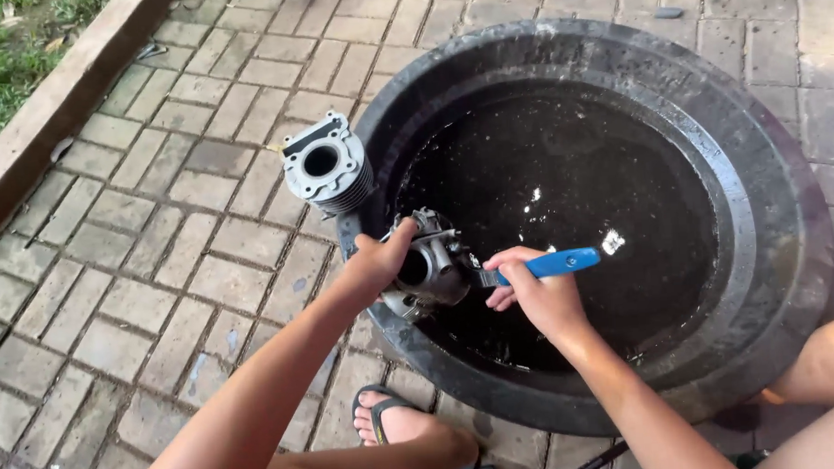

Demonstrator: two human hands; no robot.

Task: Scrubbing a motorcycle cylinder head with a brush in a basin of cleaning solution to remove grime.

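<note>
Gripping a grey metal engine part (428, 267) in my left hand (376, 262), I hold it over the near rim of a round black basin (762, 201) of dark liquid. My right hand (537, 295) closes around a blue-handled brush (554, 263), bristles touching the part. A finned metal cylinder (328, 168) sits on the brick paving (156, 274) beside the basin.

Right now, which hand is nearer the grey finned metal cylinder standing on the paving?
Left. The left hand grips a metal engine part just below the grey finned metal cylinder; the right hand, holding a blue-handled brush, is farther right.

A grey metal engine part (426, 272), bore sideways, meets a blue-handled brush (540, 266), bristles apparently touching.
</note>
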